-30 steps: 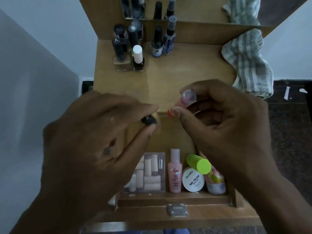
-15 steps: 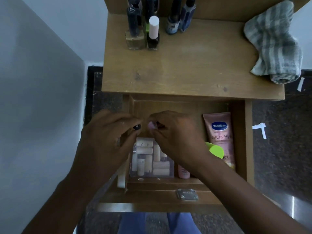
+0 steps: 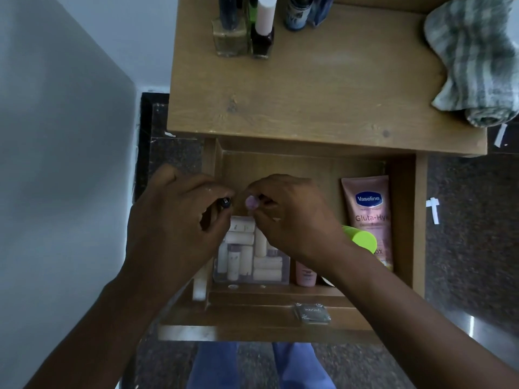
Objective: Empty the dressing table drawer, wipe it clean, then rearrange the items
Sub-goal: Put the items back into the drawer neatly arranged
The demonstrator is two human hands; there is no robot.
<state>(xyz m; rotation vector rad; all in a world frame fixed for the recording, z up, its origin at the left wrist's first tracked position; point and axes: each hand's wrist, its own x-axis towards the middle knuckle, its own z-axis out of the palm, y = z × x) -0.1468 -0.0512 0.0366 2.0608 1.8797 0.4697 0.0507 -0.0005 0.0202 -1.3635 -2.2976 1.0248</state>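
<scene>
The wooden drawer [image 3: 404,220] stands pulled out below the dressing table top [image 3: 323,102]. Over its left part, my left hand [image 3: 179,220] pinches a small black-capped bottle [image 3: 225,202]. My right hand [image 3: 292,217] pinches a small bottle with a clear purplish cap [image 3: 251,202] right beside it. Under the hands lies a clear box of pale tubes [image 3: 250,254]. A pink Vaseline tube [image 3: 368,209], a green-capped bottle [image 3: 362,238] and a pink bottle [image 3: 305,273] also lie in the drawer.
Several nail polish bottles [image 3: 252,26] stand at the back left of the table top. A striped grey cloth [image 3: 477,60] lies at its right edge. A metal handle plate [image 3: 312,313] sits on the drawer front. A grey wall [image 3: 61,164] is close on the left.
Both hands with their small bottles have come down from above the table top into the drawer. The camera now looks more steeply down, and the Vaseline tube has come into sight.
</scene>
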